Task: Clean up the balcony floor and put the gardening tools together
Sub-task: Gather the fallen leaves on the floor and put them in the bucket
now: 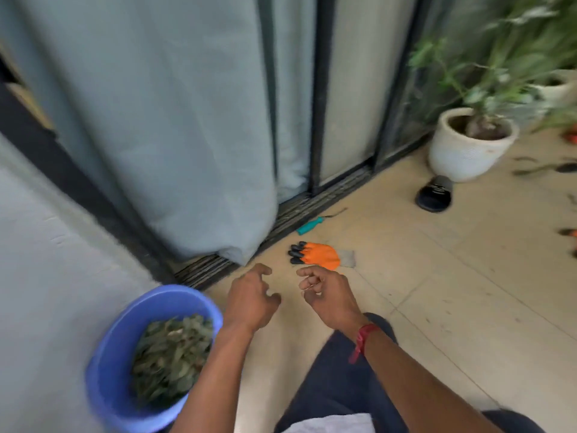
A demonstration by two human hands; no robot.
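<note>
From my end the largest thing is the grey-blue curtain (162,126) behind the dark-framed sliding door (318,89). It hides whatever is indoors, and its upper part is smeared with motion blur. The beige tiled floor (452,292) runs off the right and bottom edges.

A blue bucket (103,385) stands at lower left against the wall, its bottom rim cut by the frame. It is partly filled with dry green-brown leaves (171,354), and my left forearm covers its right side.

At upper right a white pot (462,154) holds a plant (487,76) too blurred for me to name. A black slipper (434,195) lies just in front of the pot, touching or nearly touching it; I cannot tell which.

An orange gardening glove (321,255) with black claw tips lies flat on the tiles near the door track, just beyond my fingertips. A teal-handled tool (312,225) lies beside the track behind the glove, its thin metal end too small for me to make out.

Two orange scraps (569,232) at the right edge are cut off and I cannot identify them. Dark debris (543,168) beside the pot is also unclear.

My left hand (249,298) hovers over the floor between the bucket and the glove, with its fingers loosely curled and nothing in them. My right hand (327,295), with a red thread (363,339) at the wrist, hangs just short of the glove. Its fingers are bent inward in a relaxed way and grasp nothing.
</note>
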